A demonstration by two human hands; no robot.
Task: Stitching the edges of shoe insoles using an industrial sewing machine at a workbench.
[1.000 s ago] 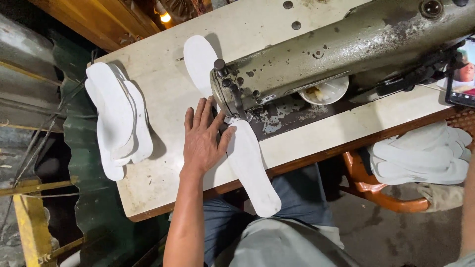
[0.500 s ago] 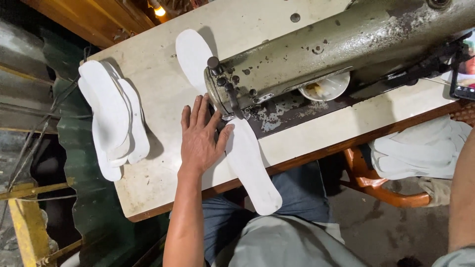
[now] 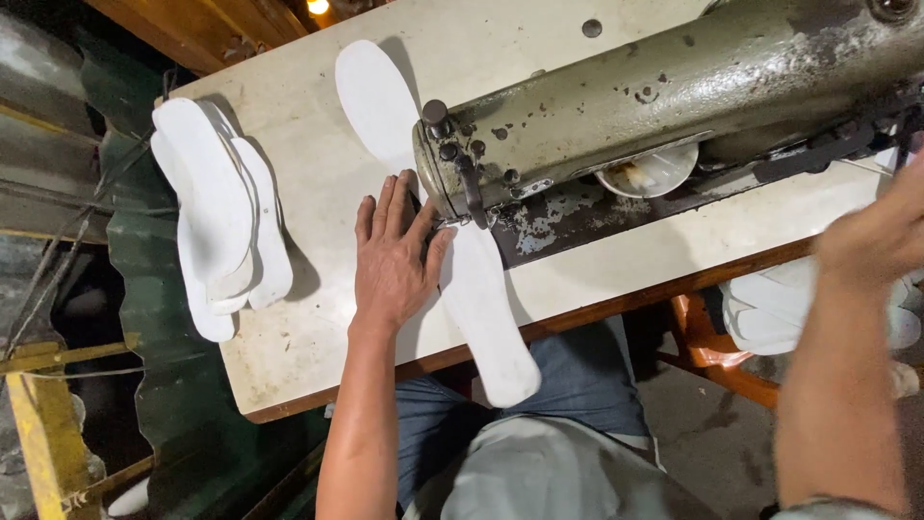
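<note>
My left hand (image 3: 390, 260) lies flat with fingers spread on a long white insole (image 3: 486, 318), right beside the needle end of an old grey-green sewing machine (image 3: 674, 87). The insole runs under the machine head, and its near end hangs over the table's front edge. A second white insole (image 3: 371, 96) lies beyond the machine head. My right hand (image 3: 881, 236) is blurred at the right edge, raised above the table's corner; I cannot make out its fingers or anything in it.
A stack of white insoles (image 3: 217, 212) sits at the left end of the cream table (image 3: 308, 318). More insoles (image 3: 760, 308) are piled on an orange stool (image 3: 693, 318) at the right. Green corrugated sheet (image 3: 164, 385) and a yellow frame (image 3: 38, 433) stand to the left.
My right forearm has come up into view at the right, with the hand rising from the pile on the stool toward the table. My left hand stays flat on the insole.
</note>
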